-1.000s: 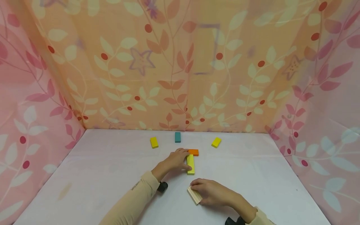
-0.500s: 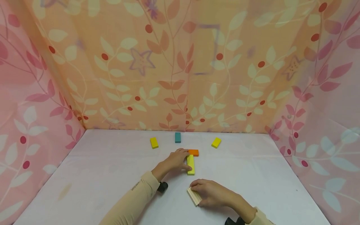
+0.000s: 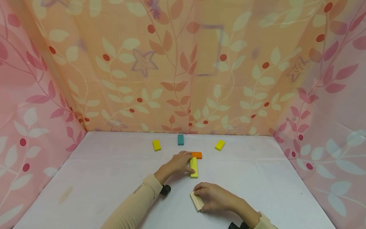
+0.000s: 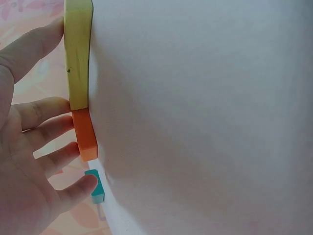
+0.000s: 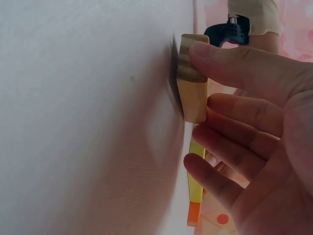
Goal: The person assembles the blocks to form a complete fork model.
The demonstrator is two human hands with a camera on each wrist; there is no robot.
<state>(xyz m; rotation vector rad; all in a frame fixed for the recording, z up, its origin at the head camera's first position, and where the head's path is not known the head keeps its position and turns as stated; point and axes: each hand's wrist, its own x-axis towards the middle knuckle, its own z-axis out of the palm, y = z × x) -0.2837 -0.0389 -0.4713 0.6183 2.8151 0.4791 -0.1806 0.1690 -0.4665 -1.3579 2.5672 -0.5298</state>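
A long light-yellow block (image 3: 193,167) lies in the middle of the white table, its far end against an orange block (image 3: 196,155), forming a T. My left hand (image 3: 178,163) reaches in from the left, its thumb and fingertips resting on these two blocks; the left wrist view shows the thumb on the yellow block (image 4: 78,54) and fingers extended along the orange block (image 4: 85,134). Closer to me, my right hand (image 3: 215,197) pinches a plain wooden block (image 3: 196,202) between thumb and fingers. In the right wrist view the thumb presses the end of the wooden block (image 5: 193,100).
Farther back on the table lie a short yellow block (image 3: 156,145), a teal block (image 3: 180,140) and a second short yellow block (image 3: 220,145). Floral cloth (image 3: 177,79) hangs behind the table and at both sides.
The wooden block has turned slightly in my right hand, its near end shifting a little toward me and to the left. My left hand and the other blocks have stayed where they were.
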